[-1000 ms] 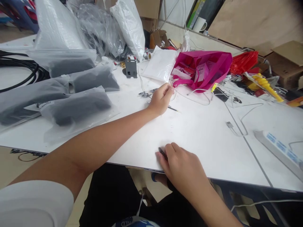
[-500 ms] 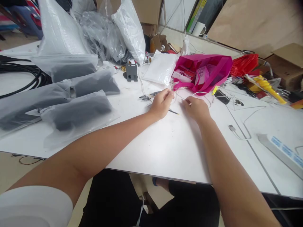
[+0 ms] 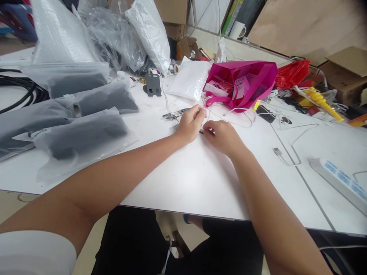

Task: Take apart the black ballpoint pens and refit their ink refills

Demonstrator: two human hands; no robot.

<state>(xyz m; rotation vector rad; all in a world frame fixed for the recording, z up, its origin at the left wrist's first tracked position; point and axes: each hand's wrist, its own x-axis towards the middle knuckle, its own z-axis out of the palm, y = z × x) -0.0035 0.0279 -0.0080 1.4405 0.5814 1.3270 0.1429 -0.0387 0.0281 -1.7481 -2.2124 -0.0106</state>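
Observation:
My left hand (image 3: 190,123) is closed over the white table (image 3: 183,187), thumb and fingers pressed together on something too small to make out. Just right of it, my right hand (image 3: 219,135) is also closed, its fingertips low at a thin dark pen-like piece that is mostly hidden. Several pens (image 3: 175,114) lie left of my left hand. Beyond my hands a thin white cable (image 3: 242,124) runs over the table towards a pink bag (image 3: 246,86).
Frosted bags with dark contents (image 3: 83,133) cover the left side. A grey stand (image 3: 153,84) and a white packet (image 3: 189,78) stand and lie behind my hands. On the right are a USB plug (image 3: 277,151) and a power strip (image 3: 344,177).
My right hand has moved left, close to my left hand, and now covers most of the dark pen-like piece. The view has shifted slightly, so the table things appear further left.

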